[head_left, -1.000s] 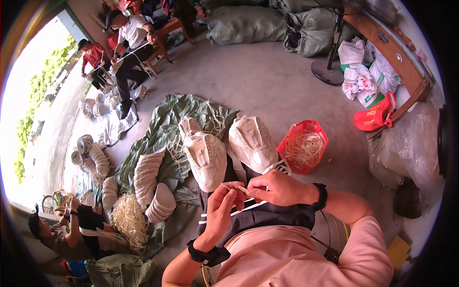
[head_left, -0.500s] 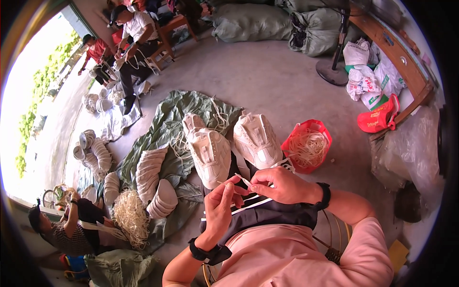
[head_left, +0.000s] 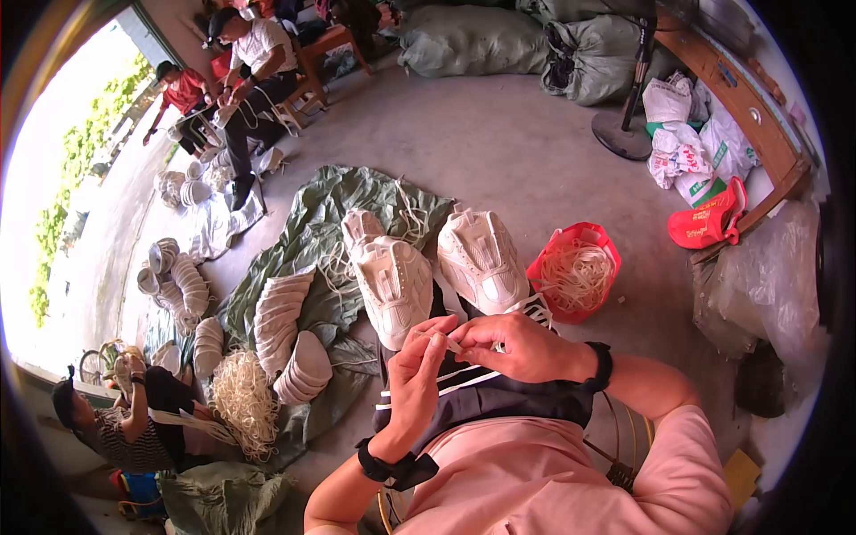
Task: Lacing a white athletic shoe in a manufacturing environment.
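Over my lap, my left hand and my right hand meet fingertip to fingertip. Both are closed in a pinch on a thin white shoelace, of which just a short bit shows between the fingers. Just beyond them, a pale sneaker rests toe toward me on the left, with another behind it. To its right sits a second pale sneaker, close to my right hand. A red bag holding a tangle of white laces stands open beyond my right wrist.
A green tarp lies left of the sneakers, with stacked shoe uppers and a heap of laces nearby. Co-workers sit at the far left and lower left. Full sacks, a fan stand and plastic bags line the far side.
My hands have come closer together, and my left fingers now touch the lace end at my right fingertips. Less of the lace shows. The sneakers have hardly moved.
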